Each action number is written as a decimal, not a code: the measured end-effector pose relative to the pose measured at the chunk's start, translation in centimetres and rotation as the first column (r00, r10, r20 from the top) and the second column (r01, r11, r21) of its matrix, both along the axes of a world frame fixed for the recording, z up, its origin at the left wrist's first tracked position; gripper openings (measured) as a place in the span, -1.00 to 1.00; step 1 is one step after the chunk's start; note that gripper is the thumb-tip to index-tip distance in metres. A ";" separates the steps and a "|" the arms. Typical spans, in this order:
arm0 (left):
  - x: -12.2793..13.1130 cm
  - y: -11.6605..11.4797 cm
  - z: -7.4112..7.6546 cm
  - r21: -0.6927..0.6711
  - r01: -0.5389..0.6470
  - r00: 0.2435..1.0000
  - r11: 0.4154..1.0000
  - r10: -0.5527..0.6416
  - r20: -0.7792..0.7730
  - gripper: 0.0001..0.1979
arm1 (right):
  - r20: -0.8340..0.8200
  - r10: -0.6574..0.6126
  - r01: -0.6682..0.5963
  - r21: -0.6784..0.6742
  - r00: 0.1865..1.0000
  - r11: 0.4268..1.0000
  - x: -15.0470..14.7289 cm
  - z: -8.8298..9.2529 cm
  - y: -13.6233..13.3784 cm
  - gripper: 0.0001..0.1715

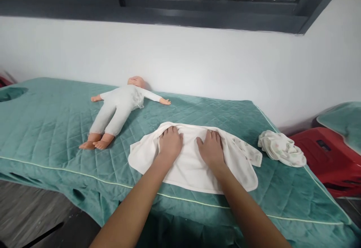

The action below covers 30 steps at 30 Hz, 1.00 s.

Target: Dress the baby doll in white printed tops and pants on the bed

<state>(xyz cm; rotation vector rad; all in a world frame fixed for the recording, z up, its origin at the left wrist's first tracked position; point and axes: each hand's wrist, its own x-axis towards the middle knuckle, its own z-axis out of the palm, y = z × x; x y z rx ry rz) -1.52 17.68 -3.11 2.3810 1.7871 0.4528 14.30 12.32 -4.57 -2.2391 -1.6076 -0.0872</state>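
A white baby top (189,165) lies spread on the green quilted cover, its opened front panels fanned to both sides and a small-printed sleeve (249,154) sticking out at the right. My left hand (170,143) rests on the inner left part of the cloth, fingers stretched toward the upper edge. On the inner right part lies my right hand (211,148), thumb apart from its fingers. Both hands are open, palms down on the fabric; the fingertips are partly hidden at the folds.
A baby doll (120,103) in white clothing lies on its back at the left, arms spread. Crumpled printed cloth (282,148) sits near the right edge of the green cover (56,127). Beyond that edge stand red chairs (327,154). A white wall (197,63) runs behind.
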 end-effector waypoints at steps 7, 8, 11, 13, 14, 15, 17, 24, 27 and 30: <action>0.6 1.0 1.0 0.061 -0.020 0.998 0.998 0.023 -0.055 -0.40 | 0.100 -0.021 0.019 0.024 0.995 1.000 1.2 0.4 0.9 -0.21; 0.7 1.3 1.1 0.064 -0.005 0.998 0.998 0.009 -0.058 -0.39 | 0.101 -0.021 0.018 0.023 0.995 1.000 1.5 0.4 1.1 -0.20; 0.9 2.4 0.9 0.069 0.032 0.997 0.997 -0.026 -0.076 -0.39 | 0.094 -0.029 0.027 0.019 0.995 0.999 2.4 0.3 2.0 -0.19; 1.3 3.3 0.7 0.065 0.043 0.996 0.997 -0.037 -0.083 -0.39 | 0.091 -0.036 0.033 0.027 0.995 0.999 2.9 0.5 2.9 -0.20; 1.5 3.8 0.6 0.057 0.045 0.996 0.997 -0.040 -0.083 -0.38 | 0.089 -0.037 0.034 0.029 0.995 0.999 3.1 0.6 3.4 -0.21; 1.7 4.3 0.5 0.045 0.047 0.996 0.998 -0.044 -0.082 -0.38 | 0.085 -0.037 0.034 0.029 0.996 0.999 3.4 0.7 3.9 -0.22; 2.2 5.4 0.4 0.020 0.051 0.996 0.998 -0.049 -0.080 -0.37 | 0.079 -0.033 0.032 0.020 0.996 0.999 3.9 1.0 5.0 -0.24; 3.6 9.0 -0.4 -0.009 0.037 0.997 0.999 -0.038 -0.069 -0.38 | 0.044 -0.009 0.010 -0.017 0.999 1.000 5.5 0.7 8.8 -0.25; 3.7 9.8 -1.2 -0.009 0.044 0.997 0.999 -0.044 -0.063 -0.39 | 0.018 -0.012 0.014 -0.080 1.000 0.997 6.0 -0.2 9.7 -0.23; 3.9 10.3 -1.5 -0.021 0.037 0.997 0.999 -0.039 -0.073 -0.38 | 0.009 -0.001 0.003 -0.159 1.000 0.987 6.3 -0.7 10.0 -0.21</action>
